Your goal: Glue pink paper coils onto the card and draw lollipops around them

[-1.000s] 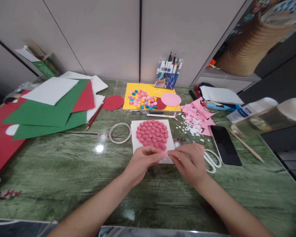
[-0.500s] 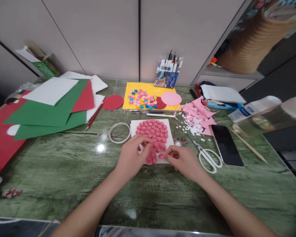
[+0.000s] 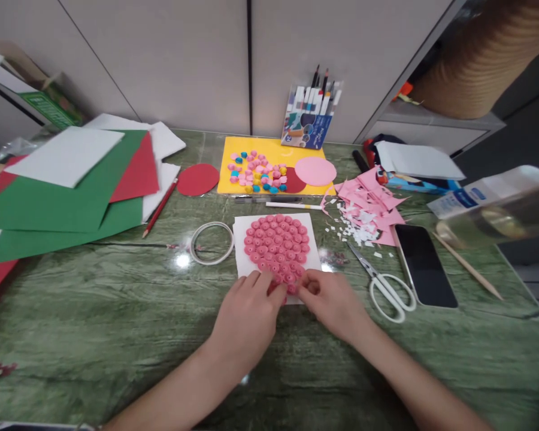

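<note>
A white square sheet [image 3: 314,257] lies flat on the green table, bearing a round cluster of pink coils [image 3: 277,239]. My left hand [image 3: 250,311] rests over the lower left of the cluster, its thumb and fingers curled around the lowest coils; whether it grips one is hidden. My right hand [image 3: 332,299] is at the lower right edge of the cluster. Its thumb and index finger are pinched together at a pink coil on the edge, touching the coils. The near edge of the sheet is partly covered by both hands.
Right of the sheet are scissors [image 3: 390,293], a phone [image 3: 424,263], a wooden stick [image 3: 469,266] and pink paper scraps [image 3: 368,197]. A tape roll [image 3: 211,243] lies left. Behind are a yellow sheet [image 3: 251,143] with small coils and a marker pack [image 3: 309,123]. Green sheets [image 3: 85,203] lie far left.
My left hand has moved down over the lower coils, and my right hand has brought the pink coil in against the cluster. The view has come slightly closer.
</note>
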Demonstrator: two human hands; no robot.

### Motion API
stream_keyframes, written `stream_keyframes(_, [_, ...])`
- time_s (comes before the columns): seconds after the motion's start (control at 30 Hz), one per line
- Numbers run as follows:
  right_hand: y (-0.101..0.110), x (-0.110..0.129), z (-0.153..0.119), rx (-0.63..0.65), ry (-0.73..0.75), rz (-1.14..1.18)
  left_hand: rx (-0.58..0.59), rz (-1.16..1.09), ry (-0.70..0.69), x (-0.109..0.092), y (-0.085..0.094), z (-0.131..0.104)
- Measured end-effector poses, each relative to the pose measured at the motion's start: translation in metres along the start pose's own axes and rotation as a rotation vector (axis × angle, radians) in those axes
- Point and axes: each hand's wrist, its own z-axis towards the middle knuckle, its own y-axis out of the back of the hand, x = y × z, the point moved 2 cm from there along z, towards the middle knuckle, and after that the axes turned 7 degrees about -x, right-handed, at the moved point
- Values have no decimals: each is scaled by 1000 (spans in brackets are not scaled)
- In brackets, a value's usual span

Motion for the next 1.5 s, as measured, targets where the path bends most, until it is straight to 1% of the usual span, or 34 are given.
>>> stream_keyframes(0.23, [-2,0,-2,-19,6,-20,3,20,-22,0,-5,-1])
stream_keyframes(0.47, [-1,0,-3,-29,32,17,16,97,-65,-3,-3,-1])
stream_keyframes(0.83, [-4,-5,-3,6,-15,33,51,89,-58,-3,0,2])
stream_keyframes(1.07, [-5,-5,-4,14,-20,7,63,91,-60,-3,-2,1])
stream_keyframes(1.2, [-6,-5,-4,12,-22,-9,44,85,-54,-2,-3,1])
stream_keyframes(1.33, [-6,-5,-3,-2,-4,-21,35,120,-94,-4,-4,0])
stream_keyframes(1.4, [-5,-5,-2,5,-4,11,24,155,-104,-5,-4,-2])
stream_keyframes(1.5, [-1,-9,-1,94,-65,183,-12,219,-131,-8,-3,-5])
